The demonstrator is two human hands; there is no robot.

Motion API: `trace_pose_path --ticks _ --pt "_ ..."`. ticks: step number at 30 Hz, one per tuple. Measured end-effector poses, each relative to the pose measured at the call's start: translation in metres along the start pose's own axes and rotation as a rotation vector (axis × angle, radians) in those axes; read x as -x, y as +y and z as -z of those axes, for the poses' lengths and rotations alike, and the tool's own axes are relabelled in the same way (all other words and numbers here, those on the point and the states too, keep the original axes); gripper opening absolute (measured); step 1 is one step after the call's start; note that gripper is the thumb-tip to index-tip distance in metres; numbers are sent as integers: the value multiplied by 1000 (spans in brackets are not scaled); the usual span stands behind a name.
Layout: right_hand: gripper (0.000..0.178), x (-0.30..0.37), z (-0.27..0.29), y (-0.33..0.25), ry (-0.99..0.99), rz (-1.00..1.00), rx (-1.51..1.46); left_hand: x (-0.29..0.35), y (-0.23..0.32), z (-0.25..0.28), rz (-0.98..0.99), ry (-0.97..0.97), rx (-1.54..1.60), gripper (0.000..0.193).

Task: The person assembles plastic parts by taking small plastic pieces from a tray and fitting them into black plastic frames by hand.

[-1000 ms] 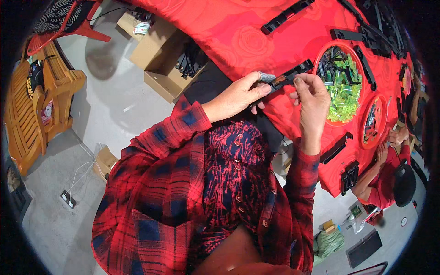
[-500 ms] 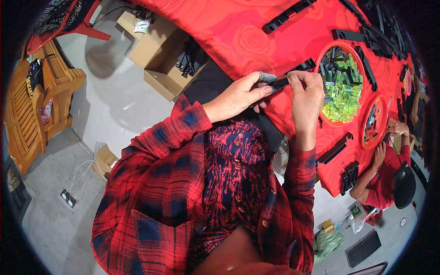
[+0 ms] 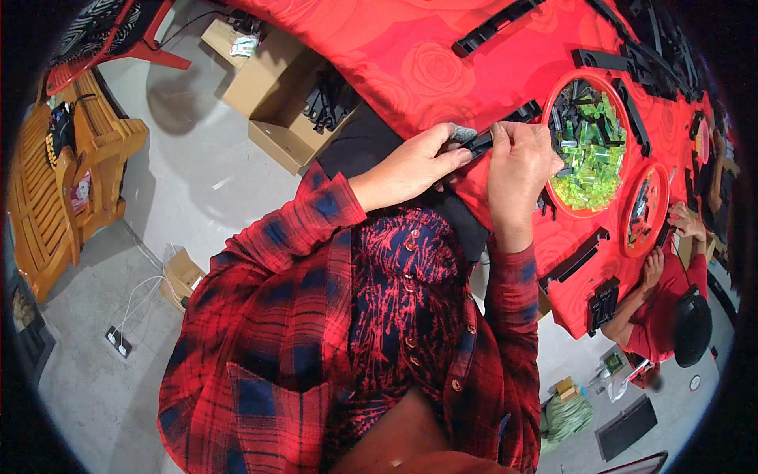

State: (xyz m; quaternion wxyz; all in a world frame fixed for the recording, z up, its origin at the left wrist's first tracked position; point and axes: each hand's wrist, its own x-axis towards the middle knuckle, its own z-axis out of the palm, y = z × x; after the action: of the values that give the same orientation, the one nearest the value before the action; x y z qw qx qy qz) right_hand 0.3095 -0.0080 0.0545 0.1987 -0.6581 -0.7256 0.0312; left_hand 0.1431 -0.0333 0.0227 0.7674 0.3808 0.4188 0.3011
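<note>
My left hand [image 3: 418, 166] is closed around a narrow black plastic part [image 3: 480, 144], held just off the near edge of the red-covered table. A grey covering [image 3: 463, 134] shows at its index finger. My right hand [image 3: 517, 170] meets the part's right end, thumb and forefinger pinched together. What sits between those fingertips is hidden. Just beyond my right hand stands a round red-rimmed tray [image 3: 625, 134] with small clear yellow-green pieces [image 3: 588, 162] and black pieces in it.
Long black plastic strips [image 3: 499, 25] lie about the red cloth [image 3: 371, 55]. A second red tray [image 3: 665, 207] is near a co-worker's hand [image 3: 688, 221] at right. To the left are an open cardboard box [image 3: 272, 146] holding black parts and a wooden bench [image 3: 47, 189].
My right hand has shifted slightly left and turned, its fingertips now nearer my left hand over the black part. My left hand has hardly moved.
</note>
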Motion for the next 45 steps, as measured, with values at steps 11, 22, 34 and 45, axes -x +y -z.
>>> trace_pose_path --ticks 11,22,34,45 --pt "10 4 -4 -4 -52 -61 25 4 29 -6 -189 255 -1064 27" --pt "9 2 -12 -2 -18 -126 -57 -18 26 -15 -254 377 -1251 24" --pt "13 0 -14 4 -40 -111 -196 -16 20 -12 -262 358 -1163 21" --pt "11 6 -22 3 52 -47 -73 -6 18 6 -138 227 -690 21"
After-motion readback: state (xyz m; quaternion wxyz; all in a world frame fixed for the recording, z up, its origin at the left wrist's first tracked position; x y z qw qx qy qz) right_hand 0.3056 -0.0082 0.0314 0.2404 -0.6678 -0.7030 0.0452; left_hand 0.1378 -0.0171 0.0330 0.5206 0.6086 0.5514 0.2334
